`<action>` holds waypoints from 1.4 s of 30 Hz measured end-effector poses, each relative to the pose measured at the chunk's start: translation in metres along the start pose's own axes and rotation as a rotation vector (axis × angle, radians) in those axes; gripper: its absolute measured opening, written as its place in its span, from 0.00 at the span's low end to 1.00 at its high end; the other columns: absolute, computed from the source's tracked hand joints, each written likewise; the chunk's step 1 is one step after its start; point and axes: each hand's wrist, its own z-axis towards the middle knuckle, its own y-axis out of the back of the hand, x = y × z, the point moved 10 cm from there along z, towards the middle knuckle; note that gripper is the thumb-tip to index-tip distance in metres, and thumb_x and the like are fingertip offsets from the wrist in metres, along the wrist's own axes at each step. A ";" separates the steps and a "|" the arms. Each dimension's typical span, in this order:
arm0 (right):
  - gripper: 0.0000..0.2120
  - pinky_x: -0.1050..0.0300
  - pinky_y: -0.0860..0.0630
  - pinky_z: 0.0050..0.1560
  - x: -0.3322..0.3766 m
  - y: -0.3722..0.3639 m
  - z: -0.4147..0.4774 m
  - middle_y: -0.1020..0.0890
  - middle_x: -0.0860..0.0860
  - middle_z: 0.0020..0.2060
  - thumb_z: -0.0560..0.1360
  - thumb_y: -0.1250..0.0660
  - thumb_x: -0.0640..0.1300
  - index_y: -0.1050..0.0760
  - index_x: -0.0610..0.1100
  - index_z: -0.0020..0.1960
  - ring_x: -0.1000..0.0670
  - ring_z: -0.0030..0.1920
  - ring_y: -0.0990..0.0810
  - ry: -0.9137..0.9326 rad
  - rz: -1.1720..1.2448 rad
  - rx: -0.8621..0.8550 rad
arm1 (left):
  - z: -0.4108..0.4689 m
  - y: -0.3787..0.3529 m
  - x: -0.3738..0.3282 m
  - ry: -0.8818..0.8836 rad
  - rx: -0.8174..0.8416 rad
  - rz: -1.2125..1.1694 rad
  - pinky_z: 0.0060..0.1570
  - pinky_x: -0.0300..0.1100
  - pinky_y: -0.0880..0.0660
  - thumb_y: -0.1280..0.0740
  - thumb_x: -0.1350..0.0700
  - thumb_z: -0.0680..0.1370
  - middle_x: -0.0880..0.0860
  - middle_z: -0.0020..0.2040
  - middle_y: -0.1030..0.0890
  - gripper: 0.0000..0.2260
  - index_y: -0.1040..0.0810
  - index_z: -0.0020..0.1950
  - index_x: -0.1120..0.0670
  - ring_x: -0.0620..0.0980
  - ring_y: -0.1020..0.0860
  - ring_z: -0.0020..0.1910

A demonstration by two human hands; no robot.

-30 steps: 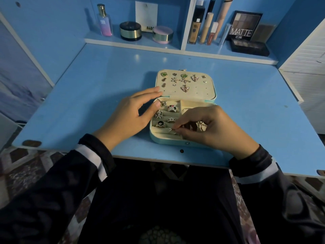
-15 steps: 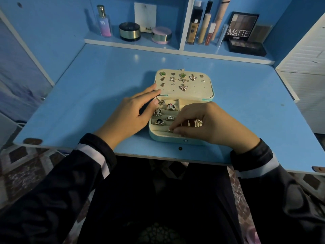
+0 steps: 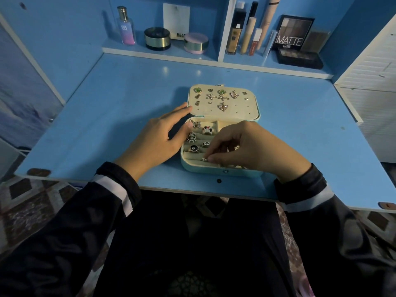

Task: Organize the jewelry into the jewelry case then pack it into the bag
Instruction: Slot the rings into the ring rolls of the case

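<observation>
a person sat at a blue desk (image 3: 107,103), seen from above, with both hands on an open jewelry case (image 3: 220,171) that lay near the middle of the desk's front edge. its lid (image 3: 242,110) lay flat, open towards the back edge.

the left hand (image 3: 158,140) rested against the case's left side, fingers loose and nearly straight, thumb on the rim, gripping nothing. the right hand (image 3: 250,146) curled over the front right of the case, thumb and forefinger pinching a small ring (image 3: 205,159) at the frontmost padded row.

the step in hand looked like seating this ring in its slot. the next move probably called for a gentle push down between the rolls, then letting go. closing the lid and packing were not yet done, and no bag was in view.

counted: twelve earrings (image 3: 222,106) pinned in the lid, among them two green hearts, two starfish, two pineapples and two winged pieces. five rings (image 3: 194,148) sat in the rows on the case's left side; any under the right hand were hidden.

on the shelf (image 3: 192,57) along the desk's back edge stood one perfume bottle (image 3: 126,28) and two round jars (image 3: 157,38).
</observation>
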 end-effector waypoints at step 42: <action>0.21 0.62 0.26 0.63 -0.116 0.110 0.039 0.22 0.54 0.64 0.77 0.32 0.49 0.26 0.47 0.69 0.57 0.62 0.23 -0.175 0.091 -0.646 | 0.097 -0.007 0.039 0.080 -0.055 -0.083 0.37 0.43 0.31 0.42 0.51 0.84 0.60 0.35 0.26 0.21 0.37 0.77 0.42 0.54 0.26 0.35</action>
